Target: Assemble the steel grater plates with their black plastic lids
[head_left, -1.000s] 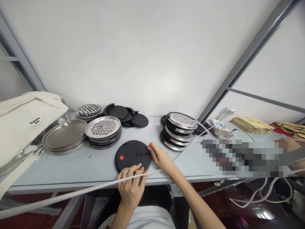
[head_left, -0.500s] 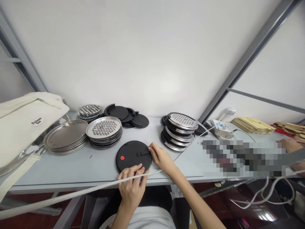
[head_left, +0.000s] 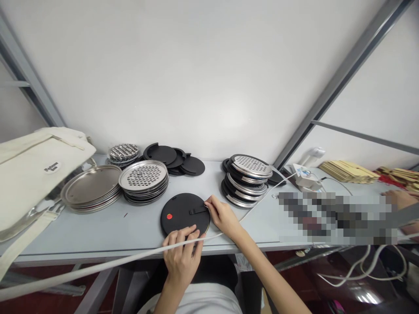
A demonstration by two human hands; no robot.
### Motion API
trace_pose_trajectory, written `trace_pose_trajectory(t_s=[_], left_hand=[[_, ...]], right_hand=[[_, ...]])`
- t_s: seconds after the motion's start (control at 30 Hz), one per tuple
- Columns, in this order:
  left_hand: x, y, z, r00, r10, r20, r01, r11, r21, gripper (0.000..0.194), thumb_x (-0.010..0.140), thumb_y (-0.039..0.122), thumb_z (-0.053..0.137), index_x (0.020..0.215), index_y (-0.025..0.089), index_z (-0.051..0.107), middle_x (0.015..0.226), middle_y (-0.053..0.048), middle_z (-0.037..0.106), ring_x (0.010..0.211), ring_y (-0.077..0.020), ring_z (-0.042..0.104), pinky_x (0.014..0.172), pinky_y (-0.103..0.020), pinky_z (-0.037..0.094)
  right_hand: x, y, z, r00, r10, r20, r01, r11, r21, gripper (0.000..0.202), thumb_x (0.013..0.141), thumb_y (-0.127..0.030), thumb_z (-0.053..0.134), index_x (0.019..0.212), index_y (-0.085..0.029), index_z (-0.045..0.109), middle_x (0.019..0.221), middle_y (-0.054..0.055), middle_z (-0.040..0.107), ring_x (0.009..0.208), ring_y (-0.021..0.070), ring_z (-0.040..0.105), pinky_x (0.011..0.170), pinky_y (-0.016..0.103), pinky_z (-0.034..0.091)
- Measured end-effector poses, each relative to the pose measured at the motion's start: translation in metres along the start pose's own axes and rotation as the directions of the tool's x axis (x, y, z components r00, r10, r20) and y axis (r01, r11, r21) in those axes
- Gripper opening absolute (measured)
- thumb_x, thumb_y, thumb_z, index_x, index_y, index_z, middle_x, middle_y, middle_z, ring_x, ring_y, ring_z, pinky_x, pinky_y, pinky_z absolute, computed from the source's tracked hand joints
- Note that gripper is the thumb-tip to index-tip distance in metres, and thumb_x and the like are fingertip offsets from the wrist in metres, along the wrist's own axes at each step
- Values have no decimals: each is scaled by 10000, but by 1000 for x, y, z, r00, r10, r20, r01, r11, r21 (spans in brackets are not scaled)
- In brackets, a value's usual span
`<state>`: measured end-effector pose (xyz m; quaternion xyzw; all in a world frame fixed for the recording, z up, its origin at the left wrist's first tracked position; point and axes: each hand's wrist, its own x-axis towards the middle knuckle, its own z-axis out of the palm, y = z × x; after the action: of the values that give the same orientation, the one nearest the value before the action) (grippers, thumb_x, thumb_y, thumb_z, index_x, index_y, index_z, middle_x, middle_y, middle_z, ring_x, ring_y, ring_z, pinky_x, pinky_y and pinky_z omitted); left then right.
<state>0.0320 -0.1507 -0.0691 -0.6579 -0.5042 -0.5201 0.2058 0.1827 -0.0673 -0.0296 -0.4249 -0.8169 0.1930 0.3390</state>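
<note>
A black round plate (head_left: pixel 178 209) with a red dot sticker and a narrow black strap (head_left: pixel 198 211) lies on the grey table before me. My left hand (head_left: pixel 183 248) curls over its near rim, fingers slightly apart on top. At the right rim, my right hand (head_left: pixel 218 211) pinches the strap's outer end between thumb and fingers. What sits under the plate is mostly hidden. Behind it, to the left, stands a stack of perforated metal grater discs (head_left: pixel 144 176). To the right rises a stack of metal discs with black plates (head_left: pixel 247 189).
Flat metal plates (head_left: pixel 93 185) are piled at left beside a cream bag (head_left: pixel 42 170). Loose black plates (head_left: pixel 193 165) lie along the wall. A white cable (head_left: pixel 131 260) crosses in front of me. Further right are yellowish flat pieces (head_left: pixel 348 171) and another person's hand (head_left: pixel 397 198).
Almost nothing differs. The whole view has shifted very slightly; both hands keep their places on the black plate.
</note>
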Motion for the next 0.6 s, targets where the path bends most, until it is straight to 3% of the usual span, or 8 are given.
trace_pose_trajectory(t_s=[0.37, 0.6], left_hand=[[0, -3, 2, 1000, 9, -29, -8, 999, 50, 95, 757, 200, 697, 841, 225, 660, 861, -7, 704, 779, -157, 590, 779, -301, 369], [-3, -7, 1, 996, 78, -34, -77, 996, 33, 140, 781, 158, 599, 894, 213, 660, 859, -24, 709, 792, -161, 606, 809, -305, 380]], right_hand=[[-2, -1, -2, 997, 7, -76, 0, 996, 93, 188, 970, -297, 356, 901, -202, 503, 774, 27, 581, 656, 148, 551, 647, 245, 412], [0, 0, 2, 997, 40, -63, -33, 993, 111, 206, 957, -310, 383, 1116, -185, 425, 643, -43, 444, 553, 129, 458, 594, 230, 391]])
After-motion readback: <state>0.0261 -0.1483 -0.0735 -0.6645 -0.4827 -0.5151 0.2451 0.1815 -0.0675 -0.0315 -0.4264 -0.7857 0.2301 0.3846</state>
